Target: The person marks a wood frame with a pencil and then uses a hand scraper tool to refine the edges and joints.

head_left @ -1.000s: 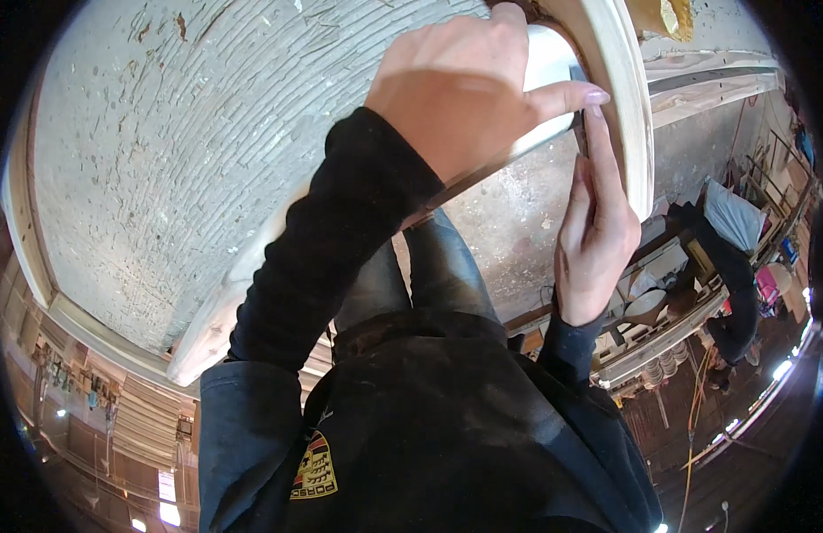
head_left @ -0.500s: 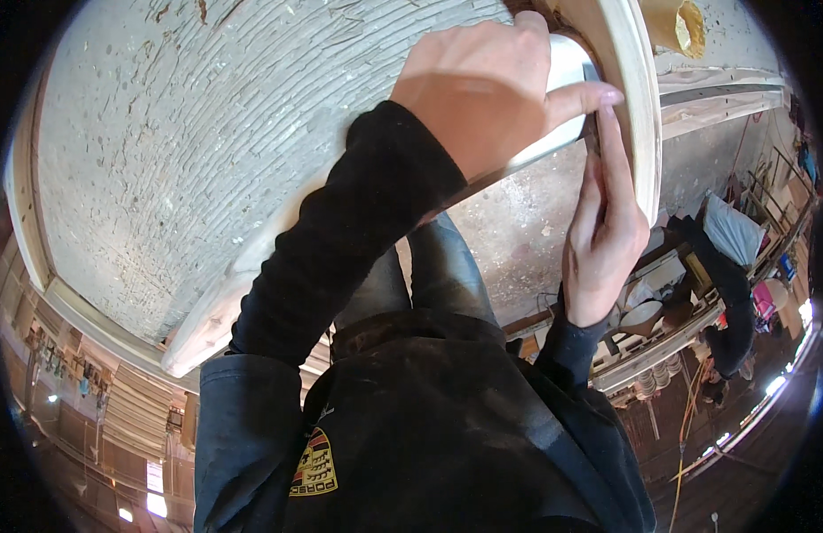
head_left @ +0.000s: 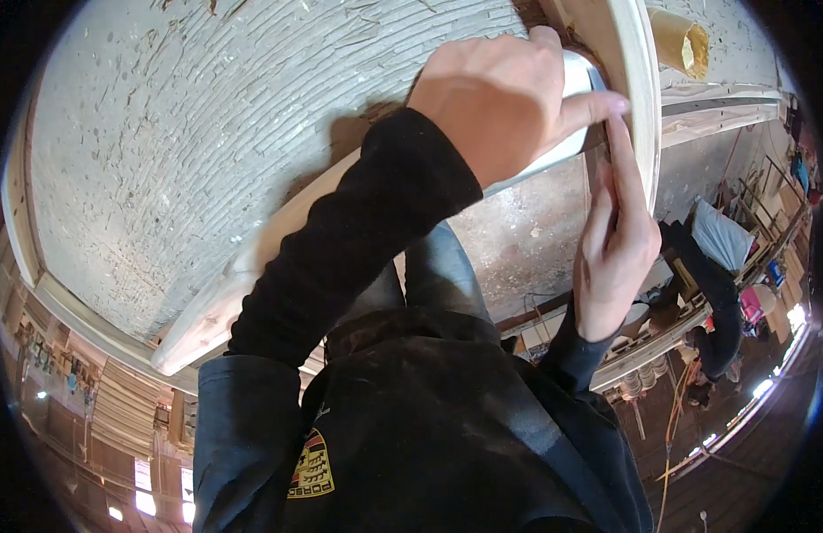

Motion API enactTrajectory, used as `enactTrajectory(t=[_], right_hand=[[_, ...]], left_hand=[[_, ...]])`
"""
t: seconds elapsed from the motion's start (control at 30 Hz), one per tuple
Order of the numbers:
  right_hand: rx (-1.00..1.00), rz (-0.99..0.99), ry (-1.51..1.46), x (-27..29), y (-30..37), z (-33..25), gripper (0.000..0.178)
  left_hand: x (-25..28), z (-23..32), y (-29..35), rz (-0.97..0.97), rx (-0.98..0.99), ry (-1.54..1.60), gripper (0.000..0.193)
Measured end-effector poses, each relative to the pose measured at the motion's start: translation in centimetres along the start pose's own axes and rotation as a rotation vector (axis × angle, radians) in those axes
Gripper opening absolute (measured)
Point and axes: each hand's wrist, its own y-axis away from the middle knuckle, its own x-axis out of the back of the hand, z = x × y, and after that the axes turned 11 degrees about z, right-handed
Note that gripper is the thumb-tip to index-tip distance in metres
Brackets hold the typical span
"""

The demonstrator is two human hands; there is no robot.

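Observation:
A bright, pale piece with a rounded corner [head_left: 575,80] lies against the inner side of a curved wooden frame [head_left: 640,80]. My left hand [head_left: 496,107] is closed over it from above, its curled fingers mostly hidden, the thumb reaching to the frame. Along the piece's end runs a thin dark strip [head_left: 594,138]. My right hand [head_left: 617,240] comes up from below, fingers close together round the strip, one fingertip meeting the left thumb. Under my left forearm a long pale board [head_left: 220,298] slants away; whether it joins the bright piece I cannot tell.
A weathered surface with flaking white paint [head_left: 189,151] fills the far left. Beyond the frame lies a yellowish tube [head_left: 680,44]. At the right are a light-blue bag [head_left: 722,235], a dark-sleeved arm-like shape [head_left: 709,280] and clutter. Stacked slats [head_left: 125,400] stand at the lower left.
Both hands have shifted slightly right and down in the picture, keeping their hold. More of the pale board shows beside my left sleeve.

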Motion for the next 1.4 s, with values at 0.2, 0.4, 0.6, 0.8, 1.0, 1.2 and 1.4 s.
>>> enactTrajectory(t=[0.2,0.4,0.6,0.8,1.0,1.2,1.4], right_hand=[[0.033,-0.028,-0.017,0.8,-0.4,0.0,0.041],[0.084,0.013,0.076,0.7,-0.9,-0.2,0.041],[0.032,-0.018,0.195,0.1,-1.7,-1.1,0.041],[0.053,0.080,0.050,-0.4,1.7,1.0,0.045],[0.045,0.118,-0.042,-1.4,1.7,1.8,0.046],[-0.026,0.071,-0.011,-1.0,2.9,2.2,0.043],[0.069,0.162,-0.006,-1.6,2.6,2.3,0.049]], left_hand=[[0.8,0.6,-1.3,-0.379,0.276,0.004,0.065],[0.4,0.6,-1.0,-0.323,0.251,0.021,0.070],[0.3,0.9,-1.3,-0.382,0.301,0.016,0.074],[1.4,0.8,-2.1,-0.404,0.420,0.029,0.067],[2.9,1.3,-4.1,-0.528,0.467,0.080,0.046],[2.3,1.1,-2.6,-0.356,0.339,-0.011,0.044],[2.0,1.1,-2.2,-0.269,0.340,-0.001,0.041]])
